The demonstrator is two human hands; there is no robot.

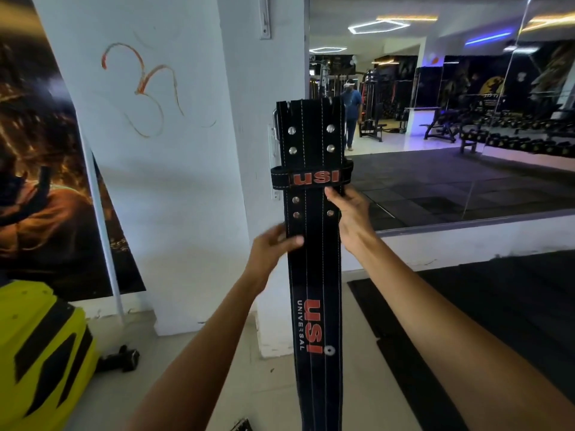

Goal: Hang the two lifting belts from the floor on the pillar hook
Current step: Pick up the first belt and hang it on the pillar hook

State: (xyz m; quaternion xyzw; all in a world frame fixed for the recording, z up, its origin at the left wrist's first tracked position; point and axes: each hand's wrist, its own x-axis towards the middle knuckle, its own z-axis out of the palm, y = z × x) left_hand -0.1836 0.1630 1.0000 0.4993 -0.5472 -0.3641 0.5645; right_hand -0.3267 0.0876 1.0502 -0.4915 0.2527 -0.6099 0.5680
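A black lifting belt (314, 265) with red "USI" lettering and metal rivets hangs upright in front of the white pillar (193, 150). Its top end is level with a metal hook bracket (274, 129) on the pillar's corner; whether it rests on the hook is hidden behind the belt. My left hand (273, 244) pinches the belt's left edge just below the lower rivets. On the right edge, under the belt's keeper loop, my right hand (348, 209) grips it. A dark buckle-like piece (242, 426), only partly in view, lies on the floor at the bottom edge.
A yellow and black plyo box (37, 353) stands at the lower left, with a small dark dumbbell (119, 359) beside it on the floor. A wall mirror (451, 119) to the right reflects the gym and a person. Black floor mats (466, 321) lie to the right.
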